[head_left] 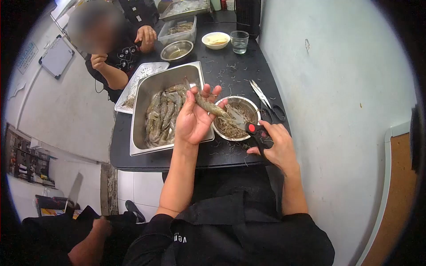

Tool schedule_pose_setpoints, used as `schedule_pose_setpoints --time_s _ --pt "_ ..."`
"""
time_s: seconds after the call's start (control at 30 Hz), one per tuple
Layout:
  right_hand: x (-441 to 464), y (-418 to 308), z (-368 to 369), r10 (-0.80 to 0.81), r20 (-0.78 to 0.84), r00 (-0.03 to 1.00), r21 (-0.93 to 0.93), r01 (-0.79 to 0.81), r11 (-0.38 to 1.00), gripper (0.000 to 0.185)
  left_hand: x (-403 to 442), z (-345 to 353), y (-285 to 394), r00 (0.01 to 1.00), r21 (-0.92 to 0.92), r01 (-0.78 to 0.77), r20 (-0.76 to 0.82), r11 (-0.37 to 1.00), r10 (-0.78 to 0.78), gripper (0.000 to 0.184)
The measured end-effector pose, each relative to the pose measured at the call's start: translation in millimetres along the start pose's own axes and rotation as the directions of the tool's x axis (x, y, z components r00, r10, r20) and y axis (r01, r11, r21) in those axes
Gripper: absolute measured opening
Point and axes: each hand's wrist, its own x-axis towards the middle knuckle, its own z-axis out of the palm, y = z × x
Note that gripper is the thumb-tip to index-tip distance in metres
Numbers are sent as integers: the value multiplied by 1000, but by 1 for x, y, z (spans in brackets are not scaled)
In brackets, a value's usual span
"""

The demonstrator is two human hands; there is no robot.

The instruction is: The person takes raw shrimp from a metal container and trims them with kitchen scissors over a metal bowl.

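A raw grey shrimp (207, 105) lies across the fingers of my left hand (195, 116), which grips it above the gap between the steel pan and the bowl. My right hand (280, 148) is closed round the black handles of kitchen scissors (252, 128) with a red pivot. Their blades reach the shrimp's head end, over a metal bowl (217, 131) of trimmed feelers and legs. Whether the blades touch the shrimp I cannot tell. To the left, the deep steel pan (138, 128) holds a pile of whole shrimp (162, 113).
Second scissors (262, 95) lie beside the bowl near the wall. Further back stand a glass of water (239, 42), a white bowl (216, 40), a steel bowl (177, 51) and a plastic tub (182, 32). A co-worker sits at the far left by a white tray (128, 91); another person's arm shows lower left.
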Motion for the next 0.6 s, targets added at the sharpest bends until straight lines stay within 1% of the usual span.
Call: schedule_pose_setpoints --time_s 0.1,0.2,0.3,0.4,0.6 --pt "2 -4 1 -1 -6 1000 -2 1 1000 75 -2 3 -2 1000 -38 23 -19 999 -23 29" --pt "3 -6 2 -16 -21 1000 -11 15 1000 75 -3 3 -2 998 -34 19 -51 999 -21 30" --pt "3 -7 3 -35 -12 999 -17 35 999 77 -3 1 3 998 -36 -14 -60 999 12 29" --pt "2 -5 4 -19 -21 1000 -17 19 1000 77 -4 5 5 996 -37 -22 -86 999 19 28" --pt "4 -3 4 -29 -19 999 -36 29 999 75 -6 4 -4 996 -26 26 -80 999 -28 29"
